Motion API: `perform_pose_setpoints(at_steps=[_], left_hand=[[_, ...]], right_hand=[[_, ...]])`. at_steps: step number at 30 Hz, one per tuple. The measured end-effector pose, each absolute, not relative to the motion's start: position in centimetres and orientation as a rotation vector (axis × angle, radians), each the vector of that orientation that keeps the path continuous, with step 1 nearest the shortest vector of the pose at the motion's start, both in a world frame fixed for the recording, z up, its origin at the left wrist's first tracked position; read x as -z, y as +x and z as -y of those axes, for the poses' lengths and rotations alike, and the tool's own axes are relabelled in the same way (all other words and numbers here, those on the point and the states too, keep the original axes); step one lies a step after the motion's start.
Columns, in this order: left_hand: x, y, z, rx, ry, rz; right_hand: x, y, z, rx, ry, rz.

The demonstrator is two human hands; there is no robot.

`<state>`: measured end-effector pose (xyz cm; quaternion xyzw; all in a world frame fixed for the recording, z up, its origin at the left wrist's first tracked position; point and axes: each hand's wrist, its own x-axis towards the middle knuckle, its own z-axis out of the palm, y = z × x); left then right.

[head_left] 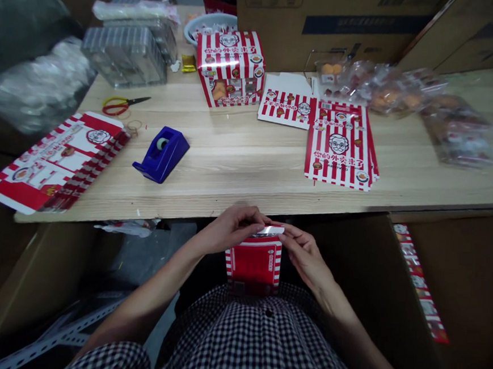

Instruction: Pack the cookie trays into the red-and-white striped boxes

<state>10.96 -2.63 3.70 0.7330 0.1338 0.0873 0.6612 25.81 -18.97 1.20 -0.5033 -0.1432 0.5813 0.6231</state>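
Note:
A red and white striped carton (255, 267) rests against my lap, below the table's front edge. Its red printed panel faces me, and a flap stands at its top end. My left hand (243, 227) pinches the flap's left side between thumb and fingers. At the flap's right corner, my right hand (303, 248) grips with thumb and fingertips. Part of the carton's top edge is hidden behind the fingers.
On the table (226, 166) are a blue tape dispenser (163, 154), scissors (124, 105), flat striped cartons (339, 143), a stack of cartons (63, 161), an assembled box (230, 69) and bagged goods (385, 93). Big cardboard boxes (340, 21) stand behind.

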Motion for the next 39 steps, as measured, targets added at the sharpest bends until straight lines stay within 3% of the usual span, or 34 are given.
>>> perform_pose_setpoints(at_steps=[14, 21, 32, 39], left_hand=[[-3.2, 12.2, 2.5, -0.109, 1.578, -0.336], [-3.5, 11.1, 2.4, -0.12, 1.599, -0.37], [-4.7, 11.2, 2.8, -0.112, 1.677, -0.325], [-4.9, 10.2, 2.3, -0.11, 1.699, -0.378]], right_hand=[[-2.5, 23.3, 18.1, -1.107, -1.191, 0.209], [-1.3, 24.6, 19.2, -1.262, -1.207, 0.325], [-2.3, 25.2, 19.0, -1.202, -1.295, 0.399], [-2.0, 27.5, 18.4, -1.238, -1.35, 0.755]])
